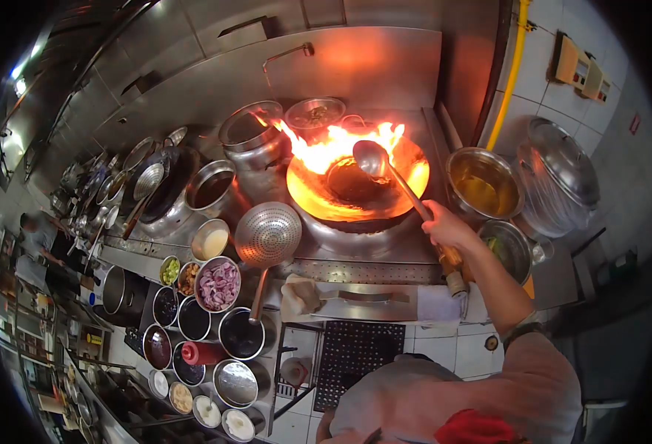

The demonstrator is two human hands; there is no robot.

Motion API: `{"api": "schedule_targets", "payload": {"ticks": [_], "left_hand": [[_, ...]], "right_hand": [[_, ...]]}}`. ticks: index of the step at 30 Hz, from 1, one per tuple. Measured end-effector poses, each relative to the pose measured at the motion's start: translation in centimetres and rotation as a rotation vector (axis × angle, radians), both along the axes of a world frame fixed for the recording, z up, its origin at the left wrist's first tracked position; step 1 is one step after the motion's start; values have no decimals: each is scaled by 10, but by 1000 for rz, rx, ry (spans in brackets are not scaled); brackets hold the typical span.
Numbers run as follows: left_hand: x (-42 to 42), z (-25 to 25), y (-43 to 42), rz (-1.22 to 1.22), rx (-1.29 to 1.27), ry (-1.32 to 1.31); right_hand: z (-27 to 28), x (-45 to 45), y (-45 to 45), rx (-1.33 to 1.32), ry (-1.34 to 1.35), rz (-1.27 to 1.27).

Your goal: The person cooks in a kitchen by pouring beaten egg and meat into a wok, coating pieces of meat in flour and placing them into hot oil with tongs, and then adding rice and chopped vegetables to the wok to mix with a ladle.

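Observation:
My right hand (446,224) is closed around the long handle of a ladle (372,158). The ladle's steel bowl is held over a wok (301,194) on the burner, and its wooden handle end sticks out below my wrist. Flames (333,151) rise along the wok's back and left side, lighting its metal orange. Dark contents lie at the wok's bottom, too unclear to name. My left hand is out of sight; only a bit of bare arm shows at the bottom edge. A perforated strainer (268,234) rests left of the wok.
Right of the wok stands a pot of yellowish liquid (453,181). Sliced onions (218,286) fill one of several bowls at left, near a red squeeze bottle (201,353). A folded cloth (300,296) lies on the front edge. Another person (41,244) stands far left.

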State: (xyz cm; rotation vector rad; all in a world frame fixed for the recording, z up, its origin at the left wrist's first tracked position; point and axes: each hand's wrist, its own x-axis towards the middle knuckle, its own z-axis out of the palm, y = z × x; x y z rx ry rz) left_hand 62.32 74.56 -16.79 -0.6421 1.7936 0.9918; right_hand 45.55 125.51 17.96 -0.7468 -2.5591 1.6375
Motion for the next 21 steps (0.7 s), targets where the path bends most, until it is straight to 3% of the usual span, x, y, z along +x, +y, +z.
{"api": "schedule_targets", "payload": {"ticks": [3, 6, 9, 12, 14, 15, 17, 21], "left_hand": [[5, -1, -2, 17, 7, 1], [13, 0, -3, 37, 10, 0], [24, 0, -6, 59, -3, -4], [35, 1, -8, 85, -12, -9], [48, -1, -14, 106, -19, -9], [57, 0, -20, 105, -26, -10], [70, -2, -25, 128, -29, -12], [99, -9, -28, 167, -40, -11]], "right_hand": [[15, -8, -23, -307, -74, -36], [-8, -38, -11, -792, 14, -4], [-15, -66, -2, -1045, 6, -12], [-29, -87, 10, -895, 139, -68], [-14, -86, 13, -623, 163, -103], [-11, -78, 23, -557, 92, -92], [19, -51, 26, -168, -47, 0], [12, 1, 73, 14, -48, 130]]}}
